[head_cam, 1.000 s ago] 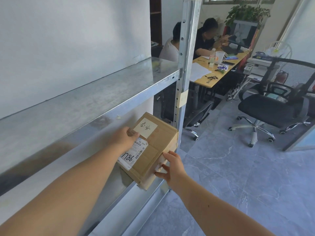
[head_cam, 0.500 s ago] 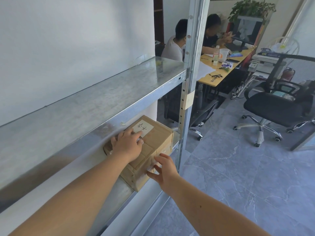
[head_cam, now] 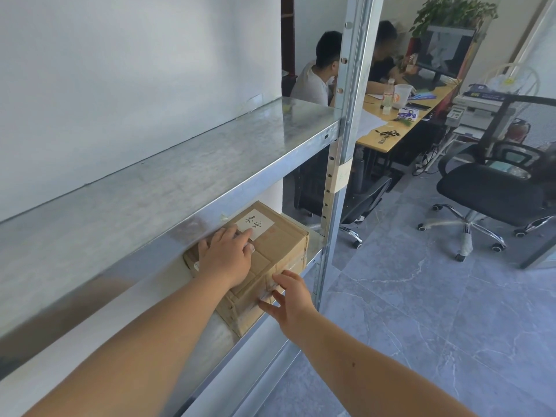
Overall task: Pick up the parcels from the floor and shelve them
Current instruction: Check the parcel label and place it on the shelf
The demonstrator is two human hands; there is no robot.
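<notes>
A brown cardboard parcel (head_cam: 279, 245) with a white handwritten label lies on the lower metal shelf (head_cam: 270, 332), close to the shelf's right end and partly under the upper shelf. My left hand (head_cam: 225, 254) lies palm-down on the parcel's top, fingers reaching the label and covering part of a printed sticker. My right hand (head_cam: 291, 299) is spread open, fingertips touching the parcel's near right side at its lower corner. The parcel's near corner sticks out slightly past the shelf's front edge.
The bare upper shelf (head_cam: 180, 182) runs above my arms. A steel upright (head_cam: 340, 145) stands just right of the parcel. Beyond it are a wooden desk (head_cam: 400, 124) with two seated people, a black office chair (head_cam: 487, 191), and grey tiled floor (head_cam: 421, 311).
The parcel went from tilted in the air in front of the rack to lying flat on the lower shelf, pushed further in. My left hand moved onto its top; my right fingers spread.
</notes>
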